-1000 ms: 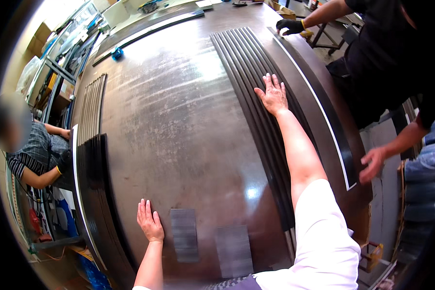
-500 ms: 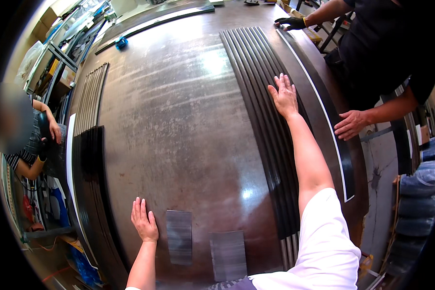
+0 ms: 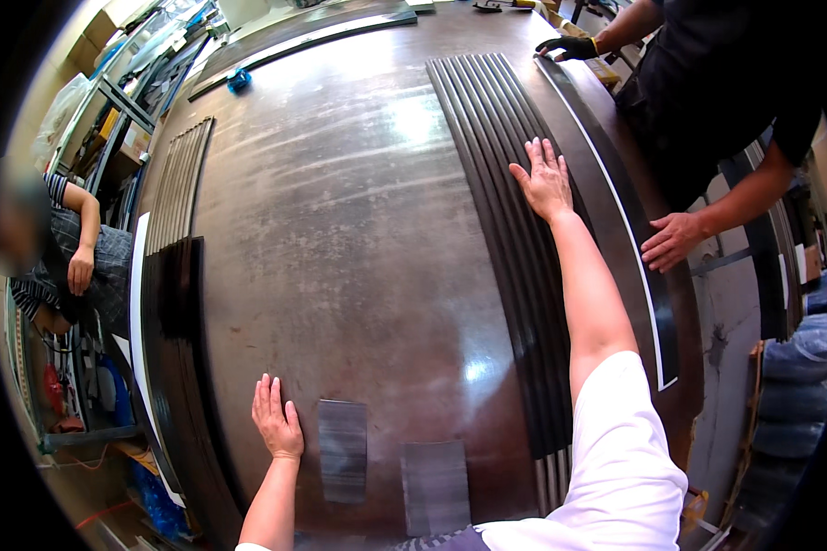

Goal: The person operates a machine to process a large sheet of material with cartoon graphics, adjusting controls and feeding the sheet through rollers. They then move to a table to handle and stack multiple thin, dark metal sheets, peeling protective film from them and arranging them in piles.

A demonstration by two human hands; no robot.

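My right hand (image 3: 547, 182) lies flat, fingers extended, on a long dark ribbed panel (image 3: 501, 202) made of several parallel strips at the right of the table. My left hand (image 3: 276, 421) rests open on the brown tabletop (image 3: 340, 239), near its front. Just right of it lies a grey rectangular sheet (image 3: 342, 450), and a second grey sheet (image 3: 435, 487) sits farther right. Neither hand grasps anything.
Along the right edge, a co-worker's gloved hand (image 3: 568, 48) and bare hand (image 3: 673, 241) touch or hover by a long black strip with a white edge (image 3: 634, 220). Another ribbed stack (image 3: 176, 193) lies at left, beside a standing person (image 3: 78, 239). Blue tape roll (image 3: 239, 81) sits at the back.
The person at left has shifted posture, arm now lower. The whole view has moved slightly; my hands stay in the same places on the panel and table.
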